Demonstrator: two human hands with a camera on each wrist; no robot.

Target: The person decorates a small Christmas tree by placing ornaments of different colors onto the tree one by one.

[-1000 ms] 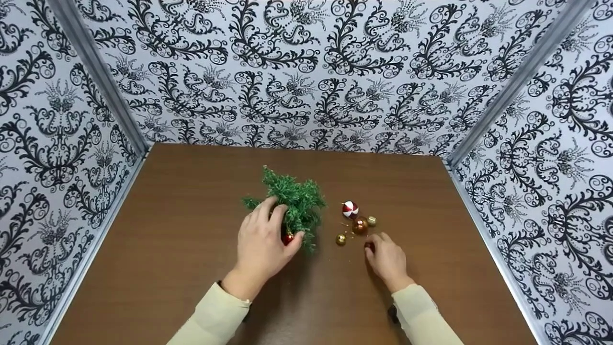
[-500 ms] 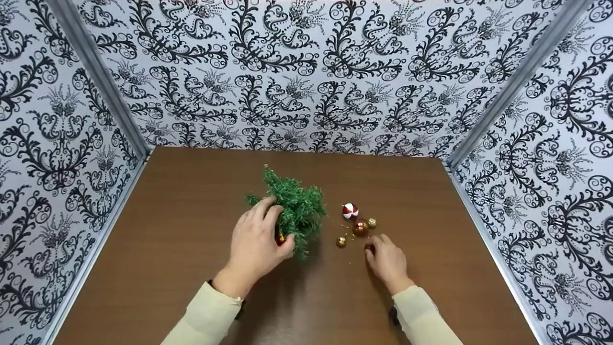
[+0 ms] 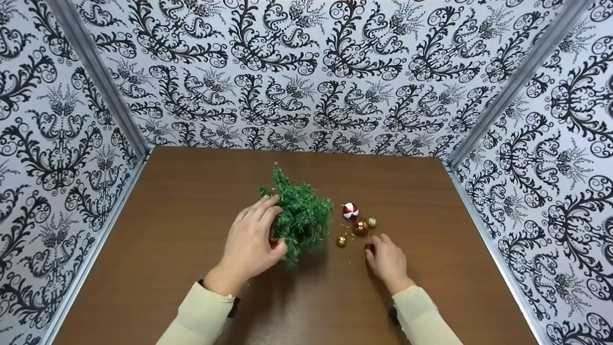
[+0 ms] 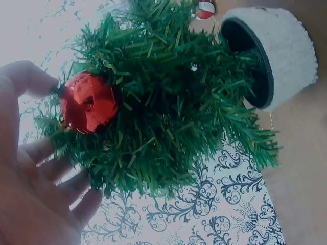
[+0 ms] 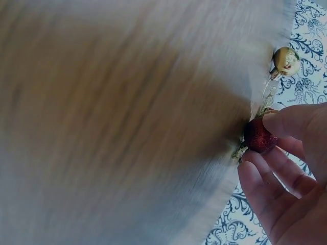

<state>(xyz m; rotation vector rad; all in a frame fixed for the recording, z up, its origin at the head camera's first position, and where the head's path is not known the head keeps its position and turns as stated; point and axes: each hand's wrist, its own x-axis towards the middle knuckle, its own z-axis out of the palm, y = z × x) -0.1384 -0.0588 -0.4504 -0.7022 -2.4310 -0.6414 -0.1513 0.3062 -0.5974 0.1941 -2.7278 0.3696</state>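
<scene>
A small artificial Christmas tree (image 3: 304, 215) stands left of centre on the table, its white fuzzy pot (image 4: 286, 56) showing in the left wrist view. My left hand (image 3: 254, 239) holds the tree's left side, thumb and fingers spread around its upper branches. A shiny red bauble (image 4: 89, 102) hangs there between thumb and fingers. My right hand (image 3: 387, 258) pinches a small dark red glittery bauble (image 5: 259, 135) low over the table, thumb on top and fingers below.
Beyond the right hand lie a red-and-white bauble (image 3: 350, 211), a copper bauble (image 3: 360, 227), a glittery gold one (image 3: 372, 222) and a shiny gold one (image 3: 341, 241). Patterned walls (image 3: 297, 86) enclose the wooden table (image 3: 191, 191) at the back and sides.
My left hand has drawn back to the lower left, and the tree has turned, its top shifting right. The right hand stays put with the dark red bauble.
</scene>
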